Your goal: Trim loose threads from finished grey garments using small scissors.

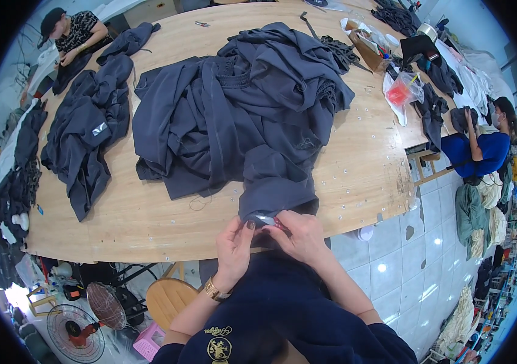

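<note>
At the near table edge, my left hand (235, 244) pinches the hem of a dark grey garment (278, 185) between thumb and fingers. My right hand (301, 235) is closed around small thread snips (265, 219); their silver blades point left at the pinched cloth, and a bit of red shows by the fingers. The blade tips lie close to my left fingertips; whether they touch the cloth I cannot tell. This garment runs back into a large heap of dark grey garments (228, 115) with gathered waistbands. Loose threads trail from the heap.
Another dark garment pile (91, 121) lies left on the wooden table (367, 176). Far right are a plastic bag with red contents (399, 91) and a brown box (367, 51). Two people work at left and right. A stool (170, 301) and a fan (76, 332) stand below left.
</note>
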Motion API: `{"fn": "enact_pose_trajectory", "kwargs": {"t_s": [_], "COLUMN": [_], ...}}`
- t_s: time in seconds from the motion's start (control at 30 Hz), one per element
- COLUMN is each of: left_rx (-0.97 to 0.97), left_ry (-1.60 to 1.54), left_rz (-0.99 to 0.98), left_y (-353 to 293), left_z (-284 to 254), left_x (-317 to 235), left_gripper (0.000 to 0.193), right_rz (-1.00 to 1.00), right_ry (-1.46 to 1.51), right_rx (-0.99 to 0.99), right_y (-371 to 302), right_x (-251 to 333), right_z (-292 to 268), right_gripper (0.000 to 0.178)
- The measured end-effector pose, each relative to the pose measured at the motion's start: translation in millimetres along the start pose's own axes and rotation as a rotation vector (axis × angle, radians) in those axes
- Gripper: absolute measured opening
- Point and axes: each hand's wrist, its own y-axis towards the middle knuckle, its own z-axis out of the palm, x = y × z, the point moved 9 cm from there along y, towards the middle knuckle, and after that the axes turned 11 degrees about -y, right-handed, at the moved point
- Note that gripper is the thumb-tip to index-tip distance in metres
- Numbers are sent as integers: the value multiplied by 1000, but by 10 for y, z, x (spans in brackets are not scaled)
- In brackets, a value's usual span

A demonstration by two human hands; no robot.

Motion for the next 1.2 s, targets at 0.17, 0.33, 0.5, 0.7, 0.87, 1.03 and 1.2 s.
{"fn": "enact_pose_trajectory", "kwargs": {"t_s": [0.17, 0.33, 0.5, 0.7, 0.87, 1.03, 1.2], "left_rx": [-20, -26, -37, -79, -74, -57, -56], "left_ry": [-154, -104, -126, -318, -408, -402, -352], "left_rz": [-58, -82, -91, -138, -196, -179, -155], "left_y": [16, -11, 3, 31, 35, 39, 32], "left_z": [-5, -65, -46, -70, -77, -84, -101], "left_x": [72, 135, 141, 148, 191, 168, 162], "left_gripper": [19, 21, 21, 21, 21, 23, 23], "right_rz": [341, 355, 226, 516, 427, 171, 110], "right_ry": [444, 581, 609, 850, 682, 208, 151], "right_rx": [-36, 30, -10, -163, -4, 94, 107], "right_y": [-58, 79, 57, -38, -86, -25, 1], "right_x": [-283, -138, -155, -478, -324, -135, -90], "right_z": [53, 129, 287, 282, 253, 189, 185], "right_gripper": [14, 20, 10, 5, 10, 23, 24]}}
